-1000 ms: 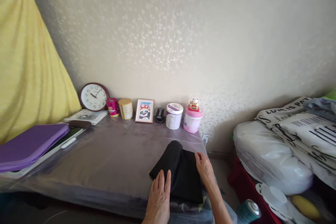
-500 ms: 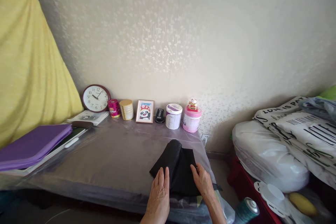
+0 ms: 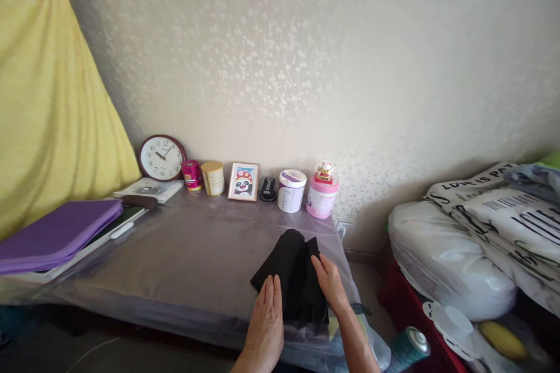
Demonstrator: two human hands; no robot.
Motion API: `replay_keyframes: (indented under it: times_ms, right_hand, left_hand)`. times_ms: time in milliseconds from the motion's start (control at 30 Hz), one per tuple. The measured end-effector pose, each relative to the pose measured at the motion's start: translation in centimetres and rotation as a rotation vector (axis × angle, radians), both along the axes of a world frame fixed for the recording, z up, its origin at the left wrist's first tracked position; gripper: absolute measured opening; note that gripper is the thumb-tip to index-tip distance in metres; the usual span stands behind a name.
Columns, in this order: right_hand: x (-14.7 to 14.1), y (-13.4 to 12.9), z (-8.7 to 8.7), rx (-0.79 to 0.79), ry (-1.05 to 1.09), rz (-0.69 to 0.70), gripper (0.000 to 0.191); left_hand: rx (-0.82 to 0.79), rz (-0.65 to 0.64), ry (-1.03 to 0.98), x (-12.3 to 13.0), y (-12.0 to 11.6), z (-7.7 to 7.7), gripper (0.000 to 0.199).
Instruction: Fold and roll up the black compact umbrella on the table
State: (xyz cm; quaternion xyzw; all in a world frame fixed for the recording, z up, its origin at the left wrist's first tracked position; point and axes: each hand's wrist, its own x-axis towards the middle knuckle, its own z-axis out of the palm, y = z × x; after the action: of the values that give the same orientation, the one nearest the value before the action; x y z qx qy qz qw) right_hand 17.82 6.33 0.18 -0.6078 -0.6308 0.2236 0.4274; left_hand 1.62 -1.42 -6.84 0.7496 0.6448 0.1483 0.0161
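A folded piece of black cloth point(image 3: 284, 265) lies near the right front corner of the plastic-covered table point(image 3: 192, 250); what kind of article it is, I cannot tell. My left hand point(image 3: 266, 317) rests flat on its near left part, fingers stretched out and together. At the cloth's right side, my right hand point(image 3: 331, 284) is closed on the edge, which stands up in a fold toward the middle. The thumb and fingertips of my right hand are partly hidden by the fabric.
Along the wall stand a clock point(image 3: 161, 157), a pink can point(image 3: 191, 175), a yellow-lidded jar point(image 3: 213, 179), a panda picture point(image 3: 244, 182), a black device point(image 3: 268, 189) and two tubs point(image 3: 291, 192). Purple folders point(image 3: 61, 233) lie left. A spray can point(image 3: 409, 348) stands beyond the right edge.
My right hand has moved left and slightly up, bringing the right edge of the black cloth inward. The left hand stays at nearly the same place on the cloth.
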Motion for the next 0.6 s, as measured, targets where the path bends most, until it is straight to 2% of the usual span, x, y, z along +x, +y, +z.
replay_keyframes:
  times_ms: [100,200,467,600]
  right_hand:
    - [-1.5,0.8,1.1,-0.025,0.122,0.036,0.037]
    - [-3.2,1.7,1.3,-0.033,0.187,0.059,0.037]
    - [-6.4,3.7,-0.1,-0.030,0.186,0.096,0.033]
    - [-7.3,4.3,-1.3,-0.070,0.076,0.092,0.029]
  left_hand:
    - [0.045,-0.007,-0.011,0.0,0.1,-0.5,0.087]
    - [0.111,-0.016,-0.034,0.0,0.3,-1.3,0.088]
    - [0.154,-0.027,-0.137,-0.2,1.1,-3.2,0.068]
    - [0.138,-0.006,-0.163,-0.1,0.8,-2.6,0.063]
